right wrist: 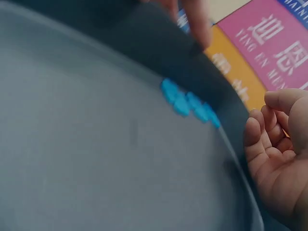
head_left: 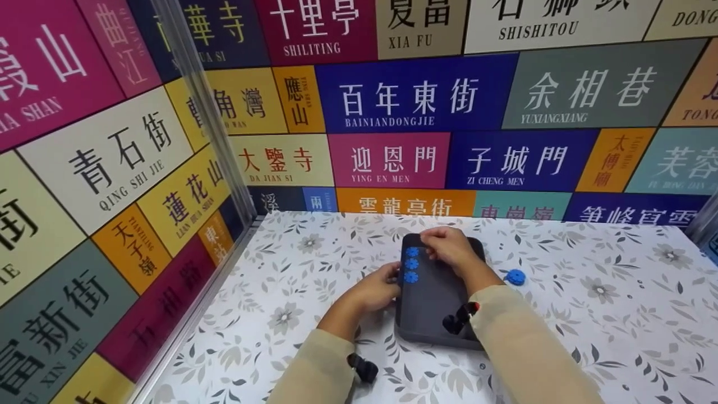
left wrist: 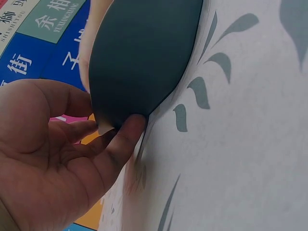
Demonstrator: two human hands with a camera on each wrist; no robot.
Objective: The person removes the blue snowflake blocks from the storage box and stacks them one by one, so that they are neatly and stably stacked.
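Observation:
A dark grey rectangular tray lies lengthwise on the table. Three blue flower-shaped pieces form a column along its left side, and blue pieces show near the rim in the right wrist view. My left hand holds the tray's left edge, with fingers and thumb around the rim in the left wrist view. Over the tray's far end is my right hand, its fingers curled and thumb close to the index fingertip. Nothing shows between those fingers.
Another blue flower-shaped piece, perhaps a small stack, sits on the table right of the tray, near my right forearm. The table has a floral cover. Walls with colourful Chinese signs stand behind and left.

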